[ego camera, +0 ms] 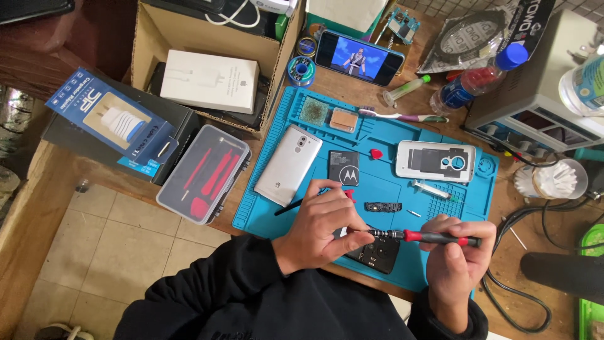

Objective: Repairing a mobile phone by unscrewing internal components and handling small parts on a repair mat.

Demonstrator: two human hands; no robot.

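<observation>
The right hand (456,255) is closed around the red and black handle of a precision screwdriver (428,237), which lies almost level and points to the left. The left hand (324,223) is closed too: its fingertips pinch the thin metal shaft of the screwdriver near the tip, and the hand rests on a dark opened phone (376,253) that lies under both hands at the near edge of a blue silicone repair mat (377,135). Whether the tip touches a screw I cannot tell, because the fingers hide it. Just behind the left hand a black tool (290,206) sticks out to the left, and a small dark circuit strip (382,206) lies on the mat between the hands and the far things. Further away on the mat are a black flat battery (343,167), a silver phone back cover (289,165) to its left, a small red pick (375,153), a white phone frame (435,161) to the right, a small syringe (431,187) near this frame, and a toothbrush (402,116) near the far edge. Left of the mat stands a clear plastic case with red tools (204,174), and behind it an open cardboard box (211,60) with a white box inside. Behind the mat a smartphone (359,58) leans with its screen lit, and a plastic bottle (478,82) lies to its right.
</observation>
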